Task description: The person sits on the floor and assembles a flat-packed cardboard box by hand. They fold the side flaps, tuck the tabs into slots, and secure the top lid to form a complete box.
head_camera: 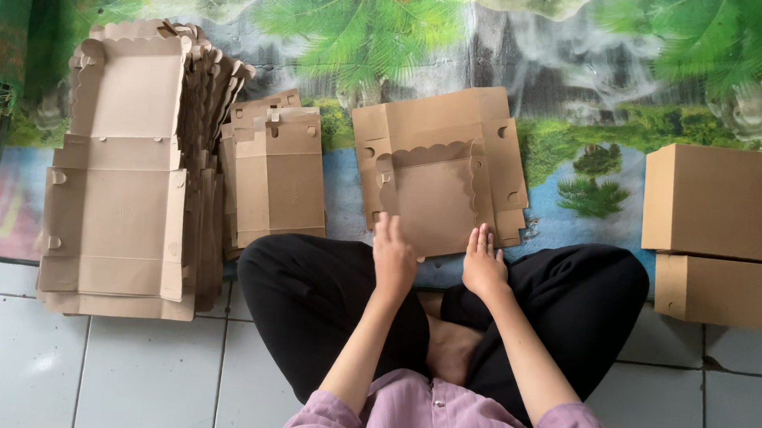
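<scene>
A flat brown cardboard box blank (441, 169) with scalloped inner flaps lies on the printed mat in front of my crossed legs. My left hand (393, 254) rests with fingers apart on its near edge, left of centre. Flat on the same near edge, a little to the right, lies my right hand (485, 263). Neither hand grips anything.
A tall stack of unfolded box blanks (123, 172) lies at the left, with a smaller pile of partly folded blanks (276, 177) beside it. Two assembled closed boxes (717, 201) (718, 291) sit at the right. The landscape-print mat (582, 94) covers the tiled floor ahead.
</scene>
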